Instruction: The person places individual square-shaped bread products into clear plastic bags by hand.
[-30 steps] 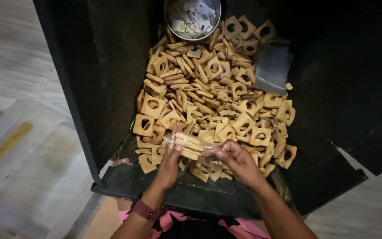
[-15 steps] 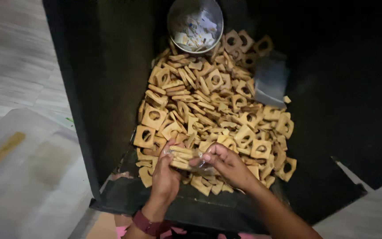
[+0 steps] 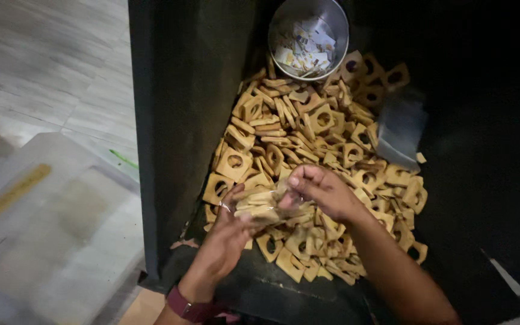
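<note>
Currently:
left hand [image 3: 227, 232]: cupping clear bag [image 3: 260, 204] of wooden pieces from below
right hand [image 3: 320, 191]: pinching bag's top edge
bag: sitting above wooden-piece pile [image 3: 308, 150] in black bin [image 3: 188, 120]
steel bowl [image 3: 308, 36]: lying at pile's far end

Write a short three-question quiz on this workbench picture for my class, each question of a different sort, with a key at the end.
1. True or false: both hands, the left hand and the right hand, grip one clear bag of wooden pieces.
2. Multiple choice: the metal bowl at the far end of the pile holds A) small paper slips, B) water, C) screws.
3. Short answer: what shape are the wooden pieces heaped on the black tray?

Key
1. True; the hands hold it from either side, above the pile.
2. A.
3. Flat, roughly square, each with a round hole through it.
</note>
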